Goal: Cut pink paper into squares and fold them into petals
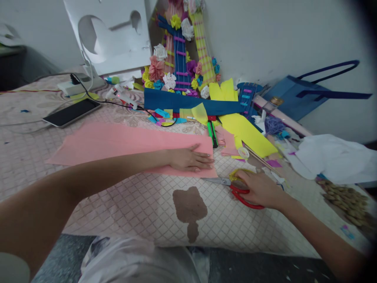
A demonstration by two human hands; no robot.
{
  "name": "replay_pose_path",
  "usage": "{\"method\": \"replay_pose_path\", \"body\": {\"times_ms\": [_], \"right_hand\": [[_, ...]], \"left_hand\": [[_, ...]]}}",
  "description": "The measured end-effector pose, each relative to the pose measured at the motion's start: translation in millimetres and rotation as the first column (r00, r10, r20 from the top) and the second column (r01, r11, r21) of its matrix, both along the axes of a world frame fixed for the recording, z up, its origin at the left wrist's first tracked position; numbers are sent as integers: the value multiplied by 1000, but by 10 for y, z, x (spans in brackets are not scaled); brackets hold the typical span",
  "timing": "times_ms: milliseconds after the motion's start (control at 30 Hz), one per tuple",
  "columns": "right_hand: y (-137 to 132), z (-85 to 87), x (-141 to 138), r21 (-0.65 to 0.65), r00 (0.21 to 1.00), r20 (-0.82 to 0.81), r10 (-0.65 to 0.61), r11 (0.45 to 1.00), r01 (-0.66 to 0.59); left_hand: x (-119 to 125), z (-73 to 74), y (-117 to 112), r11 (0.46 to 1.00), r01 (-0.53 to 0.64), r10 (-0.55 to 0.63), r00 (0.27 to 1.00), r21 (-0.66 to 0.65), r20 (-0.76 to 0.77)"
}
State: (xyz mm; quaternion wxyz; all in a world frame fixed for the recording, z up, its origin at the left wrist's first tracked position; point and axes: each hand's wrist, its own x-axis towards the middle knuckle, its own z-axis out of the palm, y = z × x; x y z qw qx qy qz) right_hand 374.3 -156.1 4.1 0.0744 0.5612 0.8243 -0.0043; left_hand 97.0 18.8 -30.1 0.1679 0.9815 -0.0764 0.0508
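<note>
A long pink sheet [123, 139], perhaps crepe paper, lies spread across the table. My left hand [188, 159] rests flat on its right end, fingers stretched out toward the edge. Just to the right, my right hand [259, 188] grips a pair of scissors [240, 190] with red and yellow handles. Their blades point left, close to the sheet's lower right corner; whether they touch it I cannot tell. Above that corner lies a green and black box cutter [212, 134].
Behind are a blue strip [188, 104], yellow sheets [247, 131] and decorated paper guitars [181, 59]. A glue gun [123, 96] and a phone [72, 113] sit left. White sheeting [335, 157], a peanut pile [346, 200] and a blue bag [294, 96] stand right.
</note>
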Motion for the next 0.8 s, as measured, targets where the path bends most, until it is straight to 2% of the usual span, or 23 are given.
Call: {"method": "replay_pose_path", "body": {"times_ms": [100,267,567,800], "right_hand": [[-13,5,9,-54,1000,-6,-14,998,14],[-42,44,-37,-59,999,-32,-36,998,35],[-35,24,-35,-59,997,-49,-53,997,50],[-13,39,-95,-58,998,-60,-11,998,7]], "left_hand": [[4,-39,12,1000,17,-16,999,-18,50],[7,-79,33,999,45,-46,996,14,73],[-11,84,-21,996,-5,5,1000,-90,0],[-13,27,-23,993,28,-28,1000,-117,4]]}}
